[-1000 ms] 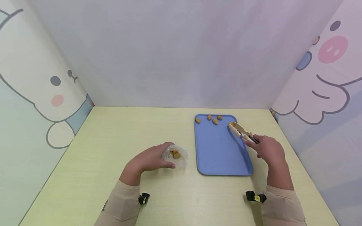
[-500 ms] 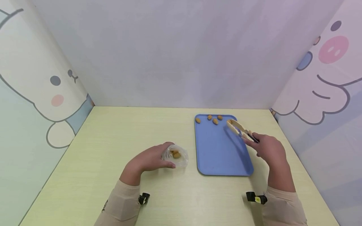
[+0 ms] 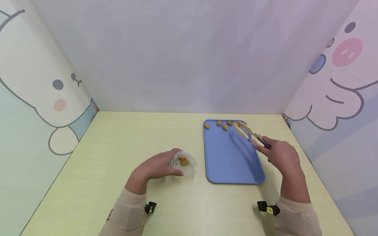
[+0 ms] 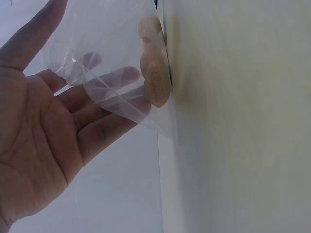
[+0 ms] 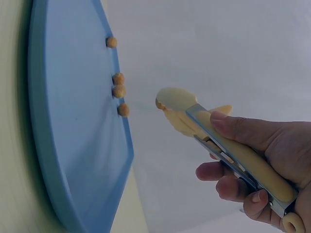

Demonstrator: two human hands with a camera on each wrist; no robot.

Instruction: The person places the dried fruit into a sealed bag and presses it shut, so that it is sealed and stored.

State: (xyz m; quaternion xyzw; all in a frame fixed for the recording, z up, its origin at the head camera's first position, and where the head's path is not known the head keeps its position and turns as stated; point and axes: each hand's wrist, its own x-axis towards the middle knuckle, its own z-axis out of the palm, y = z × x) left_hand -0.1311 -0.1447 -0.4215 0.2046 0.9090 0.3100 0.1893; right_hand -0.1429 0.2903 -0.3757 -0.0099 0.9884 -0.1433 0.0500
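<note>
Tabletop (image 3: 141, 131), pale yellow, tongs (image 5: 248, 158) above tray (image 3: 230, 157), cartoon-printed side walls (image 3: 35, 137)

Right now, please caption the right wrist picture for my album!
Right hand holds tongs gripping one nut above a blue tray with four more nuts.

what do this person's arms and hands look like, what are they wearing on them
The left hand and right hand wear no gloves. The left sleeve and right sleeve are beige; the left one bears a small dark marking. A small black device shows beside each cuff, the right one with a yellow patch.
</note>
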